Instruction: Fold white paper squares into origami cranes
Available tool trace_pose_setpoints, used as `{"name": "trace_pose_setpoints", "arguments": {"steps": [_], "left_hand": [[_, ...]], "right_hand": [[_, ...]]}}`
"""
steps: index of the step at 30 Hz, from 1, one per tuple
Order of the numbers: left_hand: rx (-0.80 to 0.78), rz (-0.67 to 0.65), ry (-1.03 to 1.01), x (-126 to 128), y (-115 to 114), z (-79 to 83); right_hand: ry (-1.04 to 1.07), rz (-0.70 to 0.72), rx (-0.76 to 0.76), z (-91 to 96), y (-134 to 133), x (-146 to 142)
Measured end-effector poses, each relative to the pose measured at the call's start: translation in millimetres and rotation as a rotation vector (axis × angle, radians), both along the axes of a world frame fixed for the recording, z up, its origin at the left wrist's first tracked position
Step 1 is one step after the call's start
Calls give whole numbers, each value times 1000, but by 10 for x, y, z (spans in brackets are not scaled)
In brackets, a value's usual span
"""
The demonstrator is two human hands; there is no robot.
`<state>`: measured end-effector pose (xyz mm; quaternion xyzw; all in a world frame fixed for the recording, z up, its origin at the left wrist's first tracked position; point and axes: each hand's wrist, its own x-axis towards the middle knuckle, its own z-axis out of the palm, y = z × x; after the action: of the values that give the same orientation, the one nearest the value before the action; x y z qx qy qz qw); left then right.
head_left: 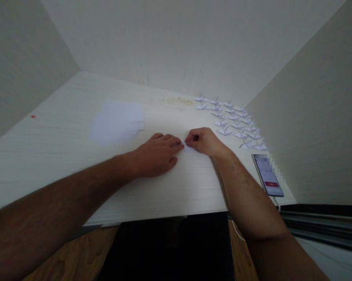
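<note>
A small folded piece of white paper (188, 148) lies on the white table (61, 148) between my two hands. My left hand (157, 154) rests palm down on the table, fingers together, its fingertips pressing the paper's left edge. My right hand (203, 140) is curled, with thumb and fingers pinched on the paper's right part. Most of the paper is hidden under the fingers.
A loose stack of white paper sheets (117, 121) lies to the left behind my hands. Several folded white paper cranes (231, 119) stand in rows at the back right. A phone (268, 174) with a lit screen lies near the right front edge, cable attached. Walls enclose the table.
</note>
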<state>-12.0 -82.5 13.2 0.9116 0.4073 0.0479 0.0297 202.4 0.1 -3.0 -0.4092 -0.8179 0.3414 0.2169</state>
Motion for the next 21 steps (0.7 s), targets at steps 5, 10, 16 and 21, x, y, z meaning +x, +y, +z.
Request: {"name": "trace_pose_setpoints", "arguments": {"steps": [5, 10, 16, 21], "left_hand": [[-2, -1, 4, 0, 4, 0], [34, -9, 10, 31, -28, -14], [161, -28, 47, 108, -98, -97], [199, -16, 70, 145, -133, -114]], "right_hand": [[6, -5, -4, -1, -3, -6], [-4, 12, 35, -6, 2, -9], [-23, 18, 46, -9, 8, -2], [-38, 14, 44, 6, 0, -10]]}}
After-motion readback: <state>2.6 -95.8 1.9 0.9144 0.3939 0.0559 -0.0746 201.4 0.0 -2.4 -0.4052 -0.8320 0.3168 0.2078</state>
